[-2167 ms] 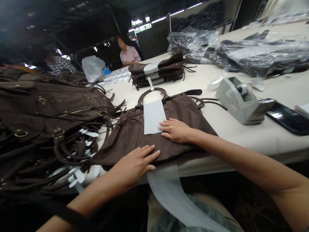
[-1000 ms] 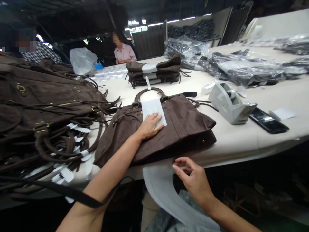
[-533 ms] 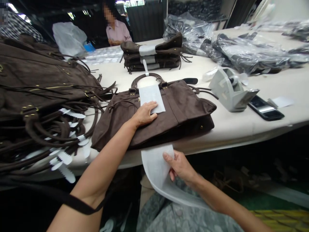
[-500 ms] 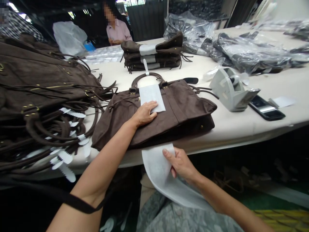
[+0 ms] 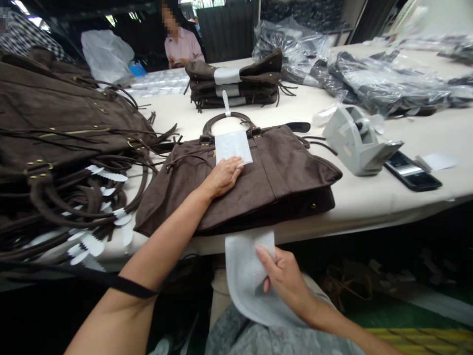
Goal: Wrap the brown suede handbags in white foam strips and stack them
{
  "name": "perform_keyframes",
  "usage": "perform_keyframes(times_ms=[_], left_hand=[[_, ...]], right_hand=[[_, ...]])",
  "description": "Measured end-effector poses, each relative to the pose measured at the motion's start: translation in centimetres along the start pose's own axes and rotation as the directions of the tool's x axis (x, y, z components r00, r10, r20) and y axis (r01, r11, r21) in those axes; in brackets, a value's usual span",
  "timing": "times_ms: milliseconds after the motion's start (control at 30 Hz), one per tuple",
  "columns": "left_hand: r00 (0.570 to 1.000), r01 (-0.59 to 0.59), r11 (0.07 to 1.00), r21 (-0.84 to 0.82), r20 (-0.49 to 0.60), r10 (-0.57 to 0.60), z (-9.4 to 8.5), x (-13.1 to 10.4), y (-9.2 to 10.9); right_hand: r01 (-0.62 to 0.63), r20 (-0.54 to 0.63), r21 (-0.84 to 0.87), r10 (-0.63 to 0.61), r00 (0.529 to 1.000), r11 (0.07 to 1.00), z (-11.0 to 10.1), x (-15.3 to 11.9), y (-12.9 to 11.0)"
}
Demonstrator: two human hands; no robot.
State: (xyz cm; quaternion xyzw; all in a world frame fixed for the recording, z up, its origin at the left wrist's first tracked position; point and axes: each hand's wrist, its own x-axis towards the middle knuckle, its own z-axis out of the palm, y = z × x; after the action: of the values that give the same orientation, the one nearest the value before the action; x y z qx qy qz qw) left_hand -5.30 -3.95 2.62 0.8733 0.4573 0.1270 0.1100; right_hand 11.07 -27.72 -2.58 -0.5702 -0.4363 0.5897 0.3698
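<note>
A dark brown handbag lies flat on the table in front of me, its round handle pointing away. A white paper sheet covers the middle of its upper side. My left hand rests flat on the bag, its fingers laid over the near edge of the sheet. Below the table edge my right hand pinches a long white paper strip between thumb and fingers. The strip hangs in a curve over my lap, and its near end is hidden behind my right forearm. A white toothed tag is looped on the handle.
More brown bags pile up at left, with several white tags. A stack of banded bags stands behind. At right are a grey tape dispenser, a phone and plastic-wrapped bags. A person stands at the back.
My right hand has drawn the white strip lower, farther from the bag's near edge. My left hand stays on the bag, and the view has shifted slightly.
</note>
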Motion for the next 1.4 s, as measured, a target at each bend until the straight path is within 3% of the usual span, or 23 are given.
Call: perform_keyframes(times_ms=[133, 300, 367, 467, 633, 700, 767, 867, 933, 1000, 1067, 1200, 1300, 1400], left_hand=[[0.999, 0.017, 1.0, 0.024, -0.047, -0.016, 0.0, -0.1, 0.6], [0.987, -0.005, 0.998, 0.064, -0.16, 0.015, -0.6, -0.5, 1.1], [0.989, -0.07, 0.994, 0.089, -0.127, 0.081, -0.6, -0.6, 0.9], [0.978, -0.21, 0.973, 0.095, 0.008, 0.211, -0.2, -0.5, 0.4], [0.959, -0.278, 0.958, 0.073, 0.081, 0.272, 0.2, -0.6, -0.3], [0.958, -0.282, 0.956, 0.081, 0.082, 0.276, 0.1, -0.6, -0.3], [0.958, -0.283, 0.955, 0.084, 0.067, 0.278, 0.1, -0.6, -0.3], [0.958, -0.286, 0.955, 0.081, 0.034, 0.284, 0.1, -0.6, -0.3], [0.957, -0.289, 0.954, 0.08, 0.013, 0.289, 0.2, -0.6, -0.4], [0.956, -0.293, 0.952, 0.083, -0.003, 0.295, 0.4, -0.5, -0.6], [0.954, -0.298, 0.95, 0.092, -0.013, 0.3, 0.5, -0.4, -0.7], [0.951, -0.305, 0.945, 0.118, -0.014, 0.308, 0.5, -0.5, -0.5], [0.951, -0.303, 0.943, 0.139, -0.013, 0.308, 0.5, -0.9, -0.1], [0.949, -0.31, 0.939, 0.152, -0.018, 0.316, 0.5, -1.3, 0.6]], right_hand=[[-0.004, 0.113, -0.006, 0.004, 0.994, 1.0, 2.8, 0.5, 0.8], [-0.084, 0.181, -0.007, 0.083, 0.98, 0.996, 3.3, 1.0, 1.2], [-0.059, 0.187, -0.065, 0.07, 0.98, 0.996, 2.9, 0.8, 0.8], [-0.003, 0.178, -0.159, 0.032, 0.983, 0.987, 2.2, 0.1, -0.4], [0.115, 0.241, -0.263, -0.05, 0.969, 0.958, 0.6, -0.7, -2.5], [0.233, 0.282, -0.356, -0.134, 0.95, 0.905, -0.4, -1.0, -3.3], [0.377, 0.301, -0.482, -0.254, 0.919, 0.791, -1.4, -1.4, -4.4], [0.552, 0.365, -0.617, -0.418, 0.832, 0.56, -2.6, -2.2, -6.4], [0.617, 0.447, -0.618, -0.428, 0.786, 0.488, -3.1, -2.7, -7.7], [0.629, 0.516, -0.583, -0.364, 0.775, 0.514, -3.4, -3.0, -8.9], [0.568, 0.523, -0.563, -0.273, 0.807, 0.601, -3.6, -3.0, -9.8], [0.385, 0.32, -0.476, -0.252, 0.913, 0.79, -3.9, -2.1, -11.3], [0.308, 0.184, -0.359, -0.257, 0.949, 0.881, -4.2, -0.9, -12.4], [0.251, 0.184, -0.185, -0.218, 0.959, 0.95, -4.9, 0.5, -13.5]])
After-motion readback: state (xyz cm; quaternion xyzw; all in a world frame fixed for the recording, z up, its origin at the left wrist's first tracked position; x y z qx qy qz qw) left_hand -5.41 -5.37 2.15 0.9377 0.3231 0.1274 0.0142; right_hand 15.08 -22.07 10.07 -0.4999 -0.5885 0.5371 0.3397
